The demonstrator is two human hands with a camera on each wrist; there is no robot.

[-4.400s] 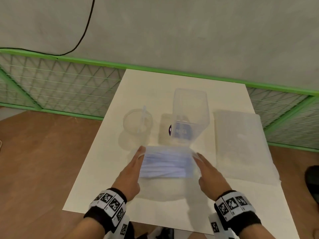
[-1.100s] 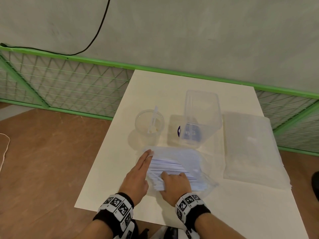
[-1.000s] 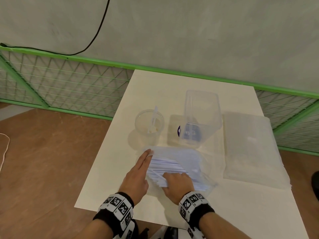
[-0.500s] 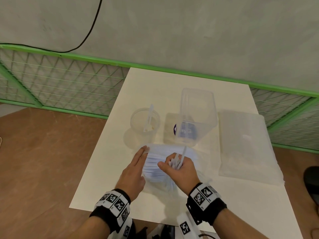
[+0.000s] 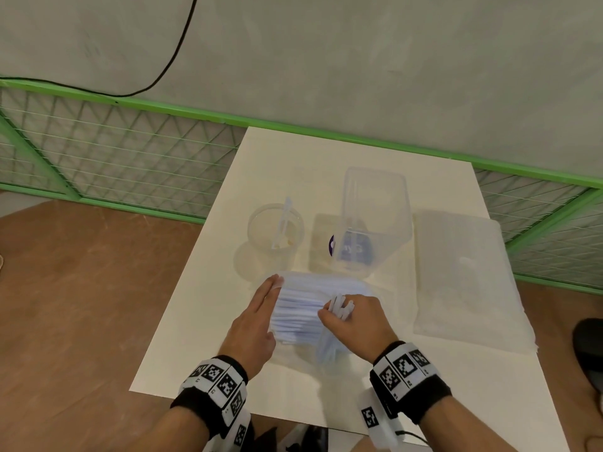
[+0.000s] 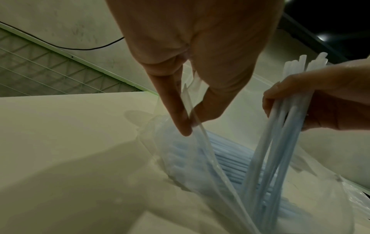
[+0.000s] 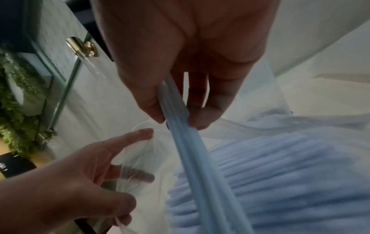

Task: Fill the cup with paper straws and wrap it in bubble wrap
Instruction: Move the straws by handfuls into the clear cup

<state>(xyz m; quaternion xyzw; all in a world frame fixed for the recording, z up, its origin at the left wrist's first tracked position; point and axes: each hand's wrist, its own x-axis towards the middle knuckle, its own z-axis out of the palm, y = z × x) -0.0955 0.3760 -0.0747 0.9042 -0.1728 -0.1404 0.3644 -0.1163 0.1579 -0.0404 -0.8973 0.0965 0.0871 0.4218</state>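
Note:
A clear plastic bag of pale blue paper straws (image 5: 303,313) lies at the table's near middle. My left hand (image 6: 189,125) pinches the bag's plastic edge at its left end. My right hand (image 7: 176,121) grips a small bundle of straws (image 7: 192,152), tilted up with their lower ends still in the bag. The same bundle (image 5: 339,306) sticks out above my right hand (image 5: 332,313). The clear cup (image 5: 275,230) stands behind the bag to the left with one straw leaning in it. Folded bubble wrap (image 5: 463,278) lies at the right.
A tall clear plastic container (image 5: 373,220) stands behind the bag, just right of the cup. The white table (image 5: 326,158) meets a green mesh fence (image 5: 114,148) at the back. Brown floor lies to the left, and a dark shoe (image 5: 590,350) is at the right edge.
My right hand went from lying flat on the bag to closing on several straws and raising them on end. My left hand stayed at the bag's left edge.

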